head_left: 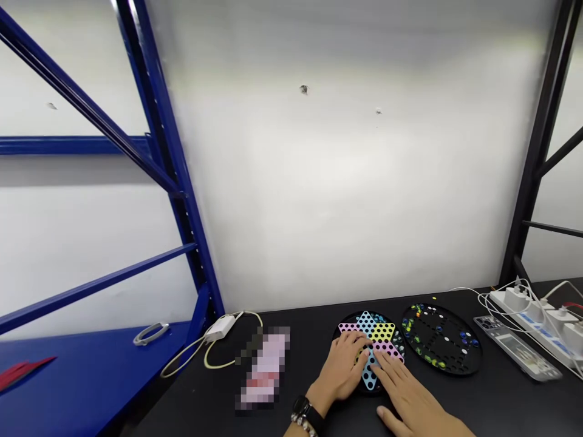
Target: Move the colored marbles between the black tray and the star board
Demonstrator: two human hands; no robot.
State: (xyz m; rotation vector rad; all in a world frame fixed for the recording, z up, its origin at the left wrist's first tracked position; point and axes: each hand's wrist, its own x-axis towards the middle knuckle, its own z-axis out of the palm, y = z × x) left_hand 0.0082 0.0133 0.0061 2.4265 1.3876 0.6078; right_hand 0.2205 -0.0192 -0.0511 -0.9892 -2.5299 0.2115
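A Chinese checkers board point(382, 331) lies on the black table, its star of coloured, holed sections in light blue, yellow and pink set in a round black tray. My left hand point(344, 365) rests on the left part of the star, fingers spread over the holes and covering some sections. Flat fingers of my right hand point(407, 393) touch the star's lower right side, with the thumb held apart. Dark and bluish marbles show around the star's edge. Beside it, on the right, a second round black tray point(443, 359) holds several green, yellow, blue and white marbles.
At the right are a clear plastic case point(519, 349) and a white power strip point(542, 325) with plugs and cables. To the left lie a blurred-out pink item point(268, 364) and a white adapter point(221, 328) with a cable. A blue metal frame point(182, 182) stands left.
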